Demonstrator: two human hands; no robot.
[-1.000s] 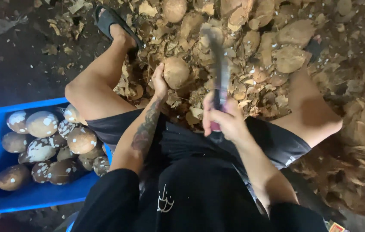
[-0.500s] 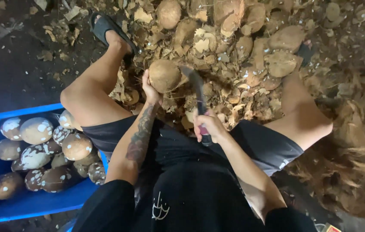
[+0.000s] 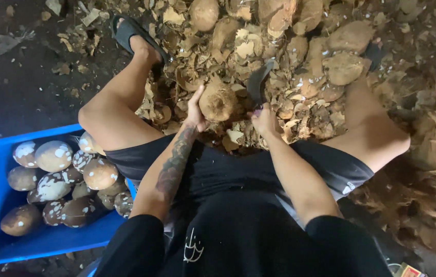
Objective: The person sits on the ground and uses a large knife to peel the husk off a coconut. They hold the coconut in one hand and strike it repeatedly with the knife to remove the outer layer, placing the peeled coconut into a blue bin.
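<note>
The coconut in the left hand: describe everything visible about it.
The coconut is round, tan-brown and rough, its fibrous surface partly stripped. It sits between the person's knees, above a heap of husk scraps. The left hand grips its left side, fingers curled over it. The dark knife, held in the right hand, stands just right of it; contact cannot be told.

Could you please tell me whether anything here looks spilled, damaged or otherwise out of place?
Husk scraps litter the floor between the feet. The coconut in the left hand is partly stripped, and the right hand holds a blade close beside it.
</note>
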